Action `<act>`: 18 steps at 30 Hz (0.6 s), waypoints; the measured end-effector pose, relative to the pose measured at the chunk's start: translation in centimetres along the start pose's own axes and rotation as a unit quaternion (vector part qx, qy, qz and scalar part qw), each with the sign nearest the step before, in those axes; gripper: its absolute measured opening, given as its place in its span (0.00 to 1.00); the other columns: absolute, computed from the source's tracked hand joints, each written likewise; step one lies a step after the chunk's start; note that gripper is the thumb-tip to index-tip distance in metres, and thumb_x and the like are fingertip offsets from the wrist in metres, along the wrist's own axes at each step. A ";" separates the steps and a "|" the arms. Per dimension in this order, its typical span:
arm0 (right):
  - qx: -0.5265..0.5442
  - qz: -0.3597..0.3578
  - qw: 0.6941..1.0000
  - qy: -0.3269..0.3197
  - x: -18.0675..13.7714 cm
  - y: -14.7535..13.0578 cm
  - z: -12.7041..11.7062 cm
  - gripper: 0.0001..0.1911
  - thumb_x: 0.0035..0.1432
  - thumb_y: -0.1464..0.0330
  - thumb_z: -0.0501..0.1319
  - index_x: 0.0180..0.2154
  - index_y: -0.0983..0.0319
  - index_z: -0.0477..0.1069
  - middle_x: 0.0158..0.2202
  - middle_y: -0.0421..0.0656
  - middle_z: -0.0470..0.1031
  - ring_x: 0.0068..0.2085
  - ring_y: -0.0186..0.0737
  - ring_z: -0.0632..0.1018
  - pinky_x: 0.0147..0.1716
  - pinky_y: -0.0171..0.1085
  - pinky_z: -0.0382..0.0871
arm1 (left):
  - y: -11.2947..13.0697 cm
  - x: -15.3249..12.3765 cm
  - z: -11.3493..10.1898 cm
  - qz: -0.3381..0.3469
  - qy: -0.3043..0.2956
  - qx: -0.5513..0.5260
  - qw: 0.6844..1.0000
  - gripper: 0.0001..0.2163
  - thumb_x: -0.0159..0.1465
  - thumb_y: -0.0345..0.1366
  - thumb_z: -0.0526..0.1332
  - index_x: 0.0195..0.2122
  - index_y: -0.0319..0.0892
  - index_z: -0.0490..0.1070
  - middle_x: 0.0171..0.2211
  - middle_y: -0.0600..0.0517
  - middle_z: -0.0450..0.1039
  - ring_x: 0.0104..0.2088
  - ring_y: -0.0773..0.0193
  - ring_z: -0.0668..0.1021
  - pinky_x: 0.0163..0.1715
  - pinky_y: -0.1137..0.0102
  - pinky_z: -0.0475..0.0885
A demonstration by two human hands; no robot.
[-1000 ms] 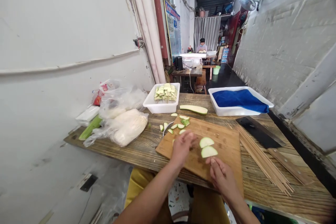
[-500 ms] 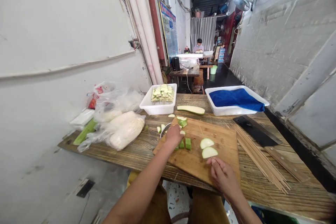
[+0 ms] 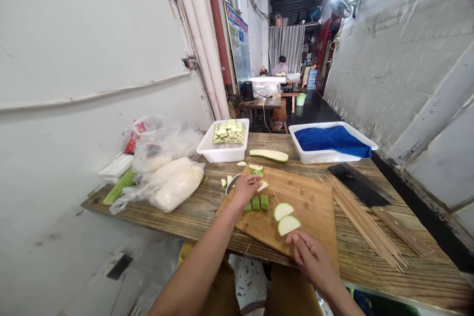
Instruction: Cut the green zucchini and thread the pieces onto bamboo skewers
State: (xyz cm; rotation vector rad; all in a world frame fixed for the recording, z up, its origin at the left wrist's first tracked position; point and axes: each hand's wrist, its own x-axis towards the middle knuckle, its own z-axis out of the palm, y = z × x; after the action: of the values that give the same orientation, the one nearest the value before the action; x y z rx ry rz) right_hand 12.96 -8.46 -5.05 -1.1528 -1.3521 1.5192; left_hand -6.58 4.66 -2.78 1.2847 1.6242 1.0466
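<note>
Lower centre, the right hand (image 3: 309, 256) grips a thin wooden skewer (image 3: 275, 196) bearing two pale, green-rimmed half-moon slices (image 3: 289, 225); the left hand (image 3: 245, 191) pinches another slice (image 3: 262, 186); green chunks (image 3: 264, 203) lie unthreaded.

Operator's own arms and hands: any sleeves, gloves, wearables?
Left hand and right hand: no gloves, five-fingered human hands. Left forearm and right forearm show no sleeves, watch, bands, cables or markings. Rings: too small to tell.
</note>
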 end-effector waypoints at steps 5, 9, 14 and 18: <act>-0.026 -0.004 0.999 -0.033 -0.4 -0.7 0.6 0.19 0.58 0.53 0.49 0.31 0.62 0.63 0.13 0.29 0.51 0.14 0.26 0.52 0.13 0.28 0.43 | 1.1 -1.3 -0.4 -0.052 -0.031 -0.193 0.979 0.10 0.60 0.33 0.57 0.43 0.38 0.67 0.34 0.48 0.74 0.30 0.68 0.77 0.30 0.72 0.72; -0.032 -0.002 0.999 -0.042 -0.5 -1.0 0.8 0.20 0.58 0.52 0.48 0.31 0.62 0.63 0.13 0.29 0.51 0.14 0.26 0.52 0.13 0.28 0.43 | 1.6 -1.6 -0.8 -0.113 -0.040 -0.374 0.920 0.09 0.52 0.27 0.65 0.35 0.36 0.69 0.26 0.51 0.73 0.24 0.71 0.76 0.22 0.78 0.69; -0.036 -0.003 0.998 -0.045 -0.7 -1.1 0.7 0.20 0.58 0.52 0.49 0.31 0.63 0.63 0.13 0.29 0.50 0.14 0.26 0.52 0.13 0.28 0.42 | 1.6 -1.4 -1.3 -0.125 -0.045 -0.379 0.916 0.08 0.52 0.23 0.64 0.34 0.34 0.71 0.25 0.51 0.73 0.19 0.76 0.71 0.17 0.82 0.65; -0.037 0.003 0.998 -0.043 -0.7 -1.2 0.8 0.20 0.58 0.52 0.48 0.31 0.63 0.63 0.13 0.29 0.51 0.14 0.26 0.52 0.13 0.28 0.42 | 1.5 -1.6 -1.5 -0.139 -0.065 -0.377 0.914 0.07 0.55 0.25 0.61 0.36 0.34 0.71 0.29 0.48 0.75 0.20 0.76 0.71 0.17 0.82 0.65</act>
State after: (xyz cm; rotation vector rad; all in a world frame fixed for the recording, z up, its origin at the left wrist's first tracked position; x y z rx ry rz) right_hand 12.38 -9.18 -3.73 -1.1485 -1.4752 1.5506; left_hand -7.21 3.10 -0.68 0.5693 1.0774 1.2034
